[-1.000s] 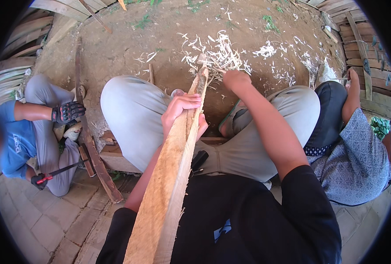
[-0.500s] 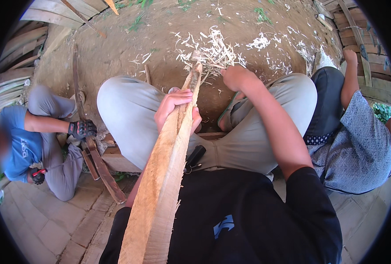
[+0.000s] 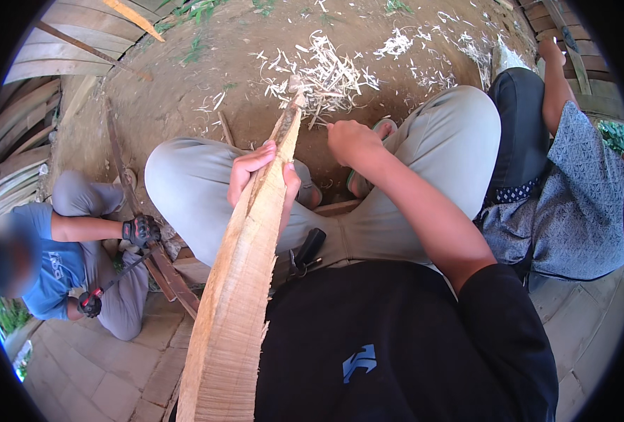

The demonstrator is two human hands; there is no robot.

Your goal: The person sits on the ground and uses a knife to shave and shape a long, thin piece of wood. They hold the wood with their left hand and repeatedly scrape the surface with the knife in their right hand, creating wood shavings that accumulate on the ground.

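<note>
A long, pale piece of timber [image 3: 231, 302] slants from the lower edge up between my knees, its far end narrowed and rough. My left hand [image 3: 252, 170] is wrapped round it below that narrow end, fingers on one side and thumb on the other. To the right of the wood, apart from it, my right hand [image 3: 354, 143] is closed with the knuckles up. Whatever it holds, if anything, is hidden. Wood shavings [image 3: 333, 77] lie heaped on the dirt just past the narrow end.
On the left a co-worker's gloved hand [image 3: 142, 230] steadies a dark wooden strip [image 3: 171, 278]; the other gloved hand [image 3: 89, 304] grips a red-handled tool. Another person [image 3: 579, 190] sits close on my right. Dirt ground [image 3: 164, 91] and stacked planks [image 3: 27, 126] lie beyond.
My right hand has shifted slightly left and nearer to me. The timber and my left hand sit a little further left in view. The co-worker's tool now reaches the dark strip.
</note>
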